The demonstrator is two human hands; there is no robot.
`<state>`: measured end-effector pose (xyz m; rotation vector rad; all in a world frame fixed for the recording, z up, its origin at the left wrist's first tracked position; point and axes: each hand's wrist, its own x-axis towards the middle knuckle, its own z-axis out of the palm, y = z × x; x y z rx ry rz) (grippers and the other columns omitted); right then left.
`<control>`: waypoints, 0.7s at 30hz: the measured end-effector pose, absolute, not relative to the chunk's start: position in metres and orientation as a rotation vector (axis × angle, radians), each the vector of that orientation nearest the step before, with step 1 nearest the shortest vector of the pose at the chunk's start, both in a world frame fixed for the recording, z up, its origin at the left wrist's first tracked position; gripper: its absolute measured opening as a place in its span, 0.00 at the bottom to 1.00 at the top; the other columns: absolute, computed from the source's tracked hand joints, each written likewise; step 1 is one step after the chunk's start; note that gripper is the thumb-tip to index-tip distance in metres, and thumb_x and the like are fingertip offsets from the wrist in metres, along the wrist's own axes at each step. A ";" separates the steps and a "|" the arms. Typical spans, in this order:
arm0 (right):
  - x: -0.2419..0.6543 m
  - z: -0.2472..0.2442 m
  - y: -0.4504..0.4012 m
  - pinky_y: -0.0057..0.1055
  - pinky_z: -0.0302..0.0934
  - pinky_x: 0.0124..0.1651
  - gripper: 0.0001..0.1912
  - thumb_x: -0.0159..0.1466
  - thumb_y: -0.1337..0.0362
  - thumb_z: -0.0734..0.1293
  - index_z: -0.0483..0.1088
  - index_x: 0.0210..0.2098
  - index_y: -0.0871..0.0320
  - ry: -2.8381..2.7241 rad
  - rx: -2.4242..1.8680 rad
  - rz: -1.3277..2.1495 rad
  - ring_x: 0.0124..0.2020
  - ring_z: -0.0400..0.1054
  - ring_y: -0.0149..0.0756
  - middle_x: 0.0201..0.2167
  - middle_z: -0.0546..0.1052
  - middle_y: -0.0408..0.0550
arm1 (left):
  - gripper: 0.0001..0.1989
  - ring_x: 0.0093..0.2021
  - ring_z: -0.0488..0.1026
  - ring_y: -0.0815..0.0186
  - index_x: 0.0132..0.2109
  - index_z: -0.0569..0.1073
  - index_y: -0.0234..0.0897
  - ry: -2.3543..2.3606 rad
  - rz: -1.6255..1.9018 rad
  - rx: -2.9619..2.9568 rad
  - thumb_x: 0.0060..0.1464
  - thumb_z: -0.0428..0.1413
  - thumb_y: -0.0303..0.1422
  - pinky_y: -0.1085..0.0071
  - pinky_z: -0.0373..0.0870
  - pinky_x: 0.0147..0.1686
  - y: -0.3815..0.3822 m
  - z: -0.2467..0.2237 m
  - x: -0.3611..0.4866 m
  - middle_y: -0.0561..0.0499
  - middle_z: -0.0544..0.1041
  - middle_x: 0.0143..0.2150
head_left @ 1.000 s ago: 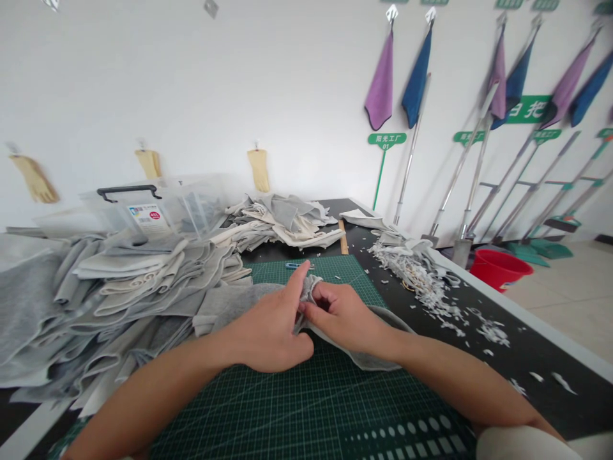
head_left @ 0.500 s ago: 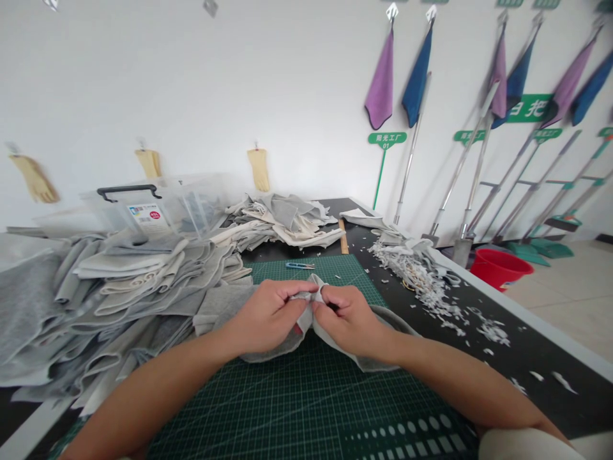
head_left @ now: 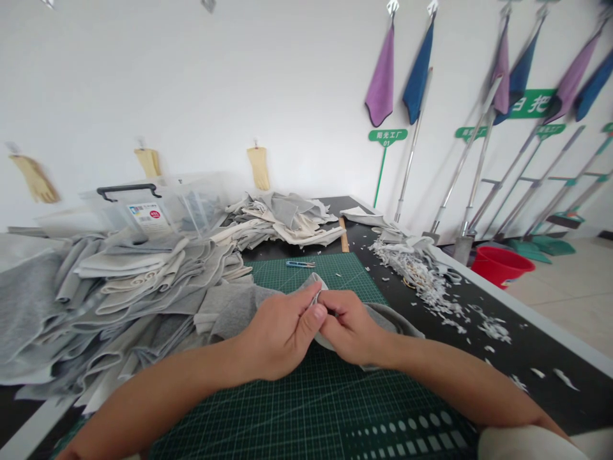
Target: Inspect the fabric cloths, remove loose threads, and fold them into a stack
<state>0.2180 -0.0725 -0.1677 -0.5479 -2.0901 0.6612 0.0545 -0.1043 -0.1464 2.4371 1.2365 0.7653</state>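
Observation:
Both my hands meet over the green cutting mat [head_left: 249, 409], pinching one piece of grey fabric [head_left: 393, 319] at its edge. My left hand [head_left: 282, 332] is closed on the cloth, its thumb pressed near the tip of the right hand's fingers. My right hand [head_left: 352, 326] grips the same edge from the other side. A small fold of the fabric sticks up above the fingertips, and the rest spreads out behind both hands. The exact pinch point is partly hidden. Beyond the hands, blue-handled thread snips [head_left: 301, 264] lie on the mat.
Stacked grey fabric pieces [head_left: 143, 281] fill the left side. Another fabric pile [head_left: 287, 217] lies at the back beside a wooden ruler [head_left: 343, 236]. White scraps [head_left: 426, 281] litter the black table's right side. A clear plastic box [head_left: 191, 211] stands back left; a red bucket [head_left: 500, 265] is on the floor.
My left hand has rolled over, bringing its thumb forward and covering more of the cloth. The fold between my hands has shifted slightly right; the right hand has barely moved.

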 end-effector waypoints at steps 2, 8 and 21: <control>0.220 -0.168 -0.072 0.23 0.49 0.26 0.13 0.61 0.66 0.58 0.56 0.21 0.59 -2.089 -0.522 0.706 0.21 0.51 0.24 0.18 0.59 0.38 | 0.31 0.43 0.73 0.56 0.63 0.55 0.29 1.210 0.710 2.524 0.62 0.33 0.46 0.61 0.68 0.41 -0.105 -0.146 0.053 0.40 0.75 0.46; 0.221 -0.166 -0.070 0.22 0.50 0.25 0.14 0.61 0.60 0.63 0.62 0.23 0.60 -2.107 -0.570 0.749 0.22 0.54 0.24 0.19 0.63 0.38 | 0.41 0.40 0.72 0.54 0.66 0.43 0.25 1.103 0.531 2.632 0.57 0.30 0.55 0.61 0.66 0.37 -0.110 -0.141 0.048 0.36 0.73 0.44; 0.222 -0.159 -0.066 0.22 0.50 0.24 0.14 0.58 0.64 0.63 0.59 0.19 0.60 -2.155 -0.698 0.837 0.21 0.54 0.23 0.17 0.61 0.38 | 0.50 0.27 0.67 0.65 0.66 0.39 0.27 0.995 0.375 2.408 0.49 0.43 0.60 0.73 0.60 0.25 -0.109 -0.127 0.042 0.51 0.70 0.28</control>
